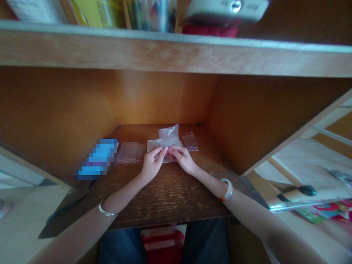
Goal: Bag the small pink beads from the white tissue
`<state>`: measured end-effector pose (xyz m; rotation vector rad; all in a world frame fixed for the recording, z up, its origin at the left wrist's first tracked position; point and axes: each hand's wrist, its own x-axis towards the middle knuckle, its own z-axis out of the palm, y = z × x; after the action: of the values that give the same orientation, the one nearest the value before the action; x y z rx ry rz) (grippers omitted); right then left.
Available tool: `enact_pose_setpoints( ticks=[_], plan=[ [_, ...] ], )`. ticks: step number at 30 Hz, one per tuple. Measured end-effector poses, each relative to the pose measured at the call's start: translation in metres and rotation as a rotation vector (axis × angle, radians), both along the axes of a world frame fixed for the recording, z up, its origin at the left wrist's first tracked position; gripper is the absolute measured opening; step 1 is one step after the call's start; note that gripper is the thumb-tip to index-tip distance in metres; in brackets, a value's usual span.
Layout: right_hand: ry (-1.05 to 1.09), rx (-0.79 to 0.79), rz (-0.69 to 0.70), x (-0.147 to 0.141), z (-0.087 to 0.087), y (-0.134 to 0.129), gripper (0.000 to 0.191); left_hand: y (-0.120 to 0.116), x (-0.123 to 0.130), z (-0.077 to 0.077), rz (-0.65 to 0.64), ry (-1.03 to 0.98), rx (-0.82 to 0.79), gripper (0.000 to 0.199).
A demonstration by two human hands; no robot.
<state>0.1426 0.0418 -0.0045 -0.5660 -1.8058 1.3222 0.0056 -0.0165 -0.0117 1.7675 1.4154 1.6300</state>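
Together, left hand point(152, 165) and right hand point(183, 159) pinch a plastic bag point(168, 135).

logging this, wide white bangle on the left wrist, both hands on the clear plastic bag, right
No, the wide white bangle is on the right wrist, per the head view; the left hand and right hand are on the clear plastic bag.

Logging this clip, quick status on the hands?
Left hand, right hand: pinching clear plastic bag. Small zip bag beyond right hand, flat clear bag beyond left, neither blocking.
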Motion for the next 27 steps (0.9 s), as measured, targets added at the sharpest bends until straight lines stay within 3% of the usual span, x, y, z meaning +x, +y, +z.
enact_pose_setpoints(
  ticks=[8, 18, 21, 25, 27],
  plan=[
    [0.006, -0.103, -0.060, 0.000, -0.001, 0.001, 0.058, -0.001, 0.001, 0.000, 0.035, -0.014, 0.003, 0.024],
    [-0.005, -0.142, -0.079, -0.001, 0.001, -0.001, 0.058, -0.003, 0.000, 0.005, 0.079, 0.024, 0.001, 0.037],
    [-0.010, -0.044, -0.156, -0.001, -0.003, 0.002, 0.049, -0.002, 0.000, 0.003, 0.056, -0.028, -0.042, 0.036],
    [0.020, 0.216, -0.347, 0.001, -0.005, 0.002, 0.026, 0.002, -0.004, 0.002, 0.078, -0.002, -0.083, 0.034],
    [-0.018, 0.370, -0.448, 0.002, -0.003, 0.000, 0.035, 0.002, -0.010, 0.004, 0.146, 0.074, -0.118, 0.038]
  ],
)
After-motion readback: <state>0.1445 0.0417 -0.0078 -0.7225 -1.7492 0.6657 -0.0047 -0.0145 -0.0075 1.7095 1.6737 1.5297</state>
